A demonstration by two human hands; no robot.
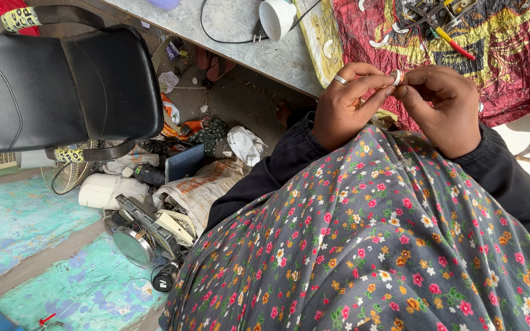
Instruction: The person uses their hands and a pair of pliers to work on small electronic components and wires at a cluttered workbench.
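My left hand (345, 107) and my right hand (443, 107) meet in front of my chest, just below the edge of the table. Together they pinch a small white ring-shaped part (397, 77) between thumbs and fingertips. A silver ring sits on one finger of my left hand. Both arms are in dark sleeves, and a dark flowered cloth (375, 245) covers my lap and fills the lower right of the view.
A red and yellow patterned cloth (510, 49) lies on the grey table (240, 30), with tools, several white curved pieces and a white cup (276, 17). A black chair (62, 86) stands at left. Bags, a fan and scrap parts (154, 202) lie on the floor.
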